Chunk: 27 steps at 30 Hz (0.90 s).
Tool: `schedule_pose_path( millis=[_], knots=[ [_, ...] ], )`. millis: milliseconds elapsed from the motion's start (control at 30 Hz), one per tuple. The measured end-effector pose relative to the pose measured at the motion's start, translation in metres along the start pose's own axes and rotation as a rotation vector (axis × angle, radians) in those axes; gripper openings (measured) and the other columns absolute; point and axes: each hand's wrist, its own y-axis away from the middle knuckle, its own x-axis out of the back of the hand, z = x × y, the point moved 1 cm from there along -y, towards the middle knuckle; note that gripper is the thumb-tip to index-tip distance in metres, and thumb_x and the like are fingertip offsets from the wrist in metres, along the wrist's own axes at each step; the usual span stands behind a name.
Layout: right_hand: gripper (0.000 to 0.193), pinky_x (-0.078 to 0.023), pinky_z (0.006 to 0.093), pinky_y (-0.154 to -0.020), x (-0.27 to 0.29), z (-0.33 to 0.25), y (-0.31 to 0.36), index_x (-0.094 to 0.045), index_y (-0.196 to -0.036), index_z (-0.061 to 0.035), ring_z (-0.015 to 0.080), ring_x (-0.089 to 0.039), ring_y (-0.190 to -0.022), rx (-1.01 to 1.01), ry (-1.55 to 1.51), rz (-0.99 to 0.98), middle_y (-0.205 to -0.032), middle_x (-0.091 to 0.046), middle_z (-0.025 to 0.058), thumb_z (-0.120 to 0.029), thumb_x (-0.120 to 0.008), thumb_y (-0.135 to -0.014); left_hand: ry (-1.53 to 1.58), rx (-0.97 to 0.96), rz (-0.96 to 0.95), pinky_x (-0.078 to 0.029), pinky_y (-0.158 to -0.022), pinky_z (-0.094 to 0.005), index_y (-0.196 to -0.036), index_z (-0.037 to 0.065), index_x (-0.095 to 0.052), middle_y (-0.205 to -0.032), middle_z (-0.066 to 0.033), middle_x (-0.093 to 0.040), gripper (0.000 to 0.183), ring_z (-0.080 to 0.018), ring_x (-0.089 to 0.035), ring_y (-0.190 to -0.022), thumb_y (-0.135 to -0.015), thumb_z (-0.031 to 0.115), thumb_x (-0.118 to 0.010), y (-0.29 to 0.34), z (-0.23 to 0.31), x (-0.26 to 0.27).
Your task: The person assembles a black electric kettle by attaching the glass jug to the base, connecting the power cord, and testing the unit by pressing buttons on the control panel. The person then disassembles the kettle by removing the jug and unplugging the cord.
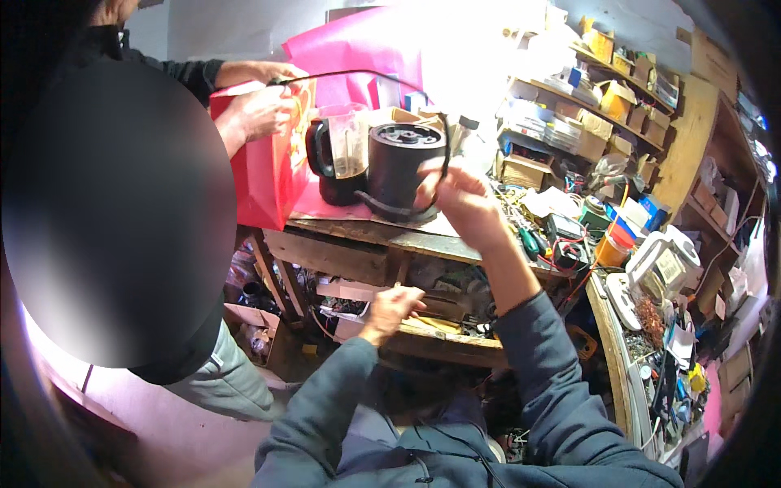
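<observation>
One black power cord (447, 142) beside a blender motor base (397, 172)

The motor base stands upright on the tabletop (423, 239), near its front edge, its round top with fittings facing up; a dark strip curves round its foot. Just to its left stands a blender jug (348, 150), clear-walled, with a black handle and black lower part. Right hand (467, 195): raised in front of the motor base's right side, the fingers pinching the cord, which arches up and left over the jug. Left hand (392, 313): lower, in front of the storage space below the tabletop, the fingers half bent and loosely spread. At left, a co-worker's two hands (262, 114) are at the top of a red bag (272, 191); the cord runs to them, but whether they grip it cannot be told. Behind the jug rises a pink sheet (358, 45). To the right lie tangled wires (525, 207) and a green-handled tool (530, 241), near an orange tub (612, 248) with a red lid. Beyond, shelves (561, 93) carry cardboard boxes (618, 102).
</observation>
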Motion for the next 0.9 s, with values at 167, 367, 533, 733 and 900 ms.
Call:
schedule_pose_path(
  millis=[167, 367, 533, 733, 900],
  knots=[
    [0.012, -0.056, 0.0313, -0.092, -0.044, 0.012, 0.066, -0.076, -0.104, -0.0024, 0.0126, -0.068, -0.098, -0.195, 0.21, -0.097, -0.101, -0.075, 0.0026, 0.004, -0.071, -0.094, 0.531, -0.137, 0.36, -0.055, -0.086, -0.0346, -0.114, 0.004, -0.074, -0.102, -0.011, -0.079, 0.066, -0.0194, -0.073, -0.094, -0.106, 0.063, -0.045, 0.021, 0.067, 0.057],
    [0.011, -0.058, 0.0351, -0.088, -0.076, 0.045, 0.11, -0.077, -0.098, -0.003, 0.0248, -0.073, -0.1, 0.007, 0.426, -0.103, -0.111, -0.076, 0.0103, 0.0, -0.077, -0.088, -0.021, 0.02, 0.382, -0.045, -0.105, -0.0389, -0.142, -0.007, -0.057, -0.126, -0.0172, -0.069, 0.099, -0.0237, -0.065, -0.117, -0.099, 0.081, -0.043, 0.016, 0.168, 0.083],
    [0.018, -0.057, 0.0428, -0.086, -0.102, 0.083, 0.143, -0.075, -0.1, -0.0068, 0.0326, -0.07, -0.099, -0.003, 0.714, -0.327, -0.101, -0.072, 0.0115, -0.001, -0.071, -0.084, 0.264, -0.121, 0.271, -0.044, -0.111, -0.0401, -0.157, -0.002, -0.041, -0.146, -0.017, -0.056, 0.1, -0.0255, -0.057, -0.129, -0.097, 0.077, -0.053, 0.029, 0.165, 0.069],
    [0.031, -0.057, 0.0464, -0.077, -0.098, 0.101, 0.175, -0.07, -0.116, -0.0096, 0.0328, -0.068, -0.096, 0.097, 0.99, -0.416, -0.104, -0.065, 0.0115, -0.008, -0.067, -0.084, -0.022, -0.049, -0.008, -0.052, -0.099, -0.0334, -0.143, 0.001, -0.057, -0.122, -0.0088, -0.069, 0.051, -0.0184, -0.069, -0.108, -0.1, 0.026, -0.072, 0.02, 0.125, 0.032],
    [0.039, -0.06, 0.0454, -0.083, -0.058, 0.07, 0.195, -0.067, -0.125, -0.0116, 0.0339, -0.071, -0.101, -0.053, 1.096, -0.207, -0.114, -0.07, 0.0133, -0.013, -0.071, -0.087, -0.24, -0.324, 0.237, -0.058, -0.089, -0.0317, -0.122, -0.001, -0.071, -0.114, -0.0103, -0.076, 0.03, -0.0174, -0.073, -0.1, -0.096, -0.002, -0.057, 0.025, 0.105, 0.029]
  ],
)
